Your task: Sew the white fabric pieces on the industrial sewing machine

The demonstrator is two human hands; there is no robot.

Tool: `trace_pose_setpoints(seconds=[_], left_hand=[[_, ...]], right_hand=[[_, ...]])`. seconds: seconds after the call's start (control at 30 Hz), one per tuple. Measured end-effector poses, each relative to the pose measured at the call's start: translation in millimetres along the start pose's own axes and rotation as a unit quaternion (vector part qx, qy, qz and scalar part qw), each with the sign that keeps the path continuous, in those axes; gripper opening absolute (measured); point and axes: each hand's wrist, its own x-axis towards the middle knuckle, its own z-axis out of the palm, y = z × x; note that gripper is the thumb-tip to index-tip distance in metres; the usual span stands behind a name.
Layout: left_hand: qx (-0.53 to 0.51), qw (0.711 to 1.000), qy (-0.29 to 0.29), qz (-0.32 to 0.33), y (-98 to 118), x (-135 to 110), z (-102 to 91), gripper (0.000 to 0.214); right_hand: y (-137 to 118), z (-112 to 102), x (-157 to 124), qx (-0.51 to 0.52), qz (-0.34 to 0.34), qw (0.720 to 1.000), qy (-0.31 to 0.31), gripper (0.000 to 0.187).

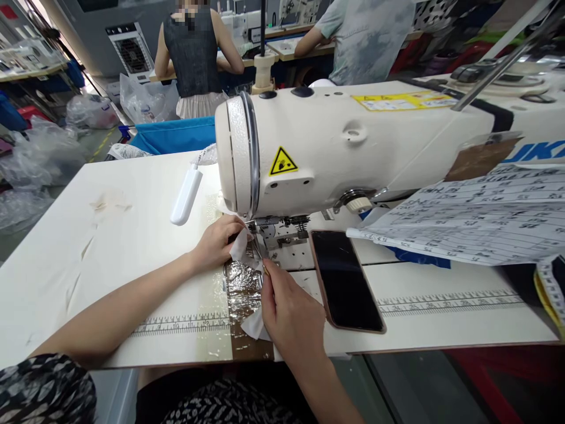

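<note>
My left hand [218,240] is closed on a small piece of white fabric [241,246] right under the head of the white sewing machine [335,147], beside the presser foot and needle area [276,231]. My right hand [289,309] pinches a thin metal tool, probably tweezers or snips [260,254], whose tip points at the fabric near the needle. More of the white fabric [255,327] pokes out under my right hand. Shiny tape or foil [242,285] covers the table by the needle plate.
A black phone [346,280] lies face up just right of my right hand. Printed paper sheets [477,218] overhang the table at right. A white handle-like object [186,195] lies to the left of the machine. Two people stand at work tables behind. A printed ruler [441,303] runs along the table.
</note>
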Motion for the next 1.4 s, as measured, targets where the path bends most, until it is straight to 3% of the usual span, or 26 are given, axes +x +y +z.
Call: trace_pose_setpoints(seconds=[0.83, 1.2, 1.4], left_hand=[[-0.023, 0.999, -0.023, -0.032, -0.8, 2.5, -2.8, 0.025], [-0.011, 1.000, -0.008, -0.008, -3.4, 1.0, -1.1, 0.024], [0.056, 0.998, 0.007, 0.037, -1.8, 1.3, 2.7, 0.019]], right_hand=[[-0.1, -2.7, -1.5, 0.021, 0.000, 1.000, -0.002, 0.031], [-0.3, 0.1, 1.9, 0.018, 0.003, 1.000, 0.004, 0.032], [-1.4, -0.3, 3.2, 0.008, 0.000, 1.000, 0.006, 0.032]])
